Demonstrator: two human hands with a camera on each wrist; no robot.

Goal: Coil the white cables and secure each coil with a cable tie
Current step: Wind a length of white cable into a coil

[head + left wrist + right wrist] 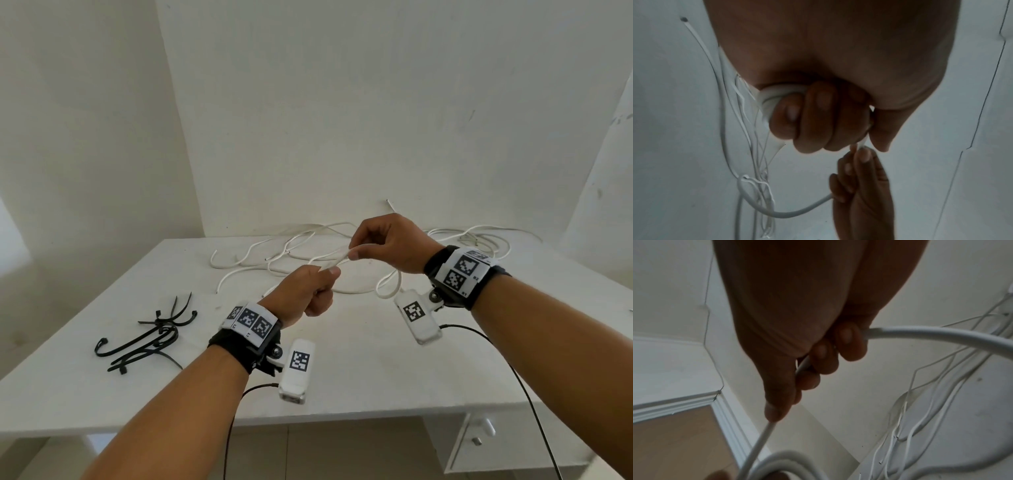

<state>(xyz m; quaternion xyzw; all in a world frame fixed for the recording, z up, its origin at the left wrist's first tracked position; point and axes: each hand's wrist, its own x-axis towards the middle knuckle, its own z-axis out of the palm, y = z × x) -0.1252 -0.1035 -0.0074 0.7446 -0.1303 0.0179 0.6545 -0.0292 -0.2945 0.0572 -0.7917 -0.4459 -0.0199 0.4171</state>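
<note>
Over the white table [359,377], my left hand [320,286] grips a white cable [334,262]. In the left wrist view its fingers [813,116] curl round a small bundle of cable turns [774,95]. My right hand [363,248] is just up and to the right and pinches the same cable between thumb and fingers. In the right wrist view the cable [941,335] runs through the curled fingers [849,344] and arcs off to the right. Several loose white cables [294,253] lie tangled at the back of the table. Black cable ties [150,339] lie at the left.
More white cable [479,240] is piled at the table's back right by the wall. A drawer with a knob [478,440] sits under the table's right front edge. Thin black wires [513,370] hang from the wrist cameras.
</note>
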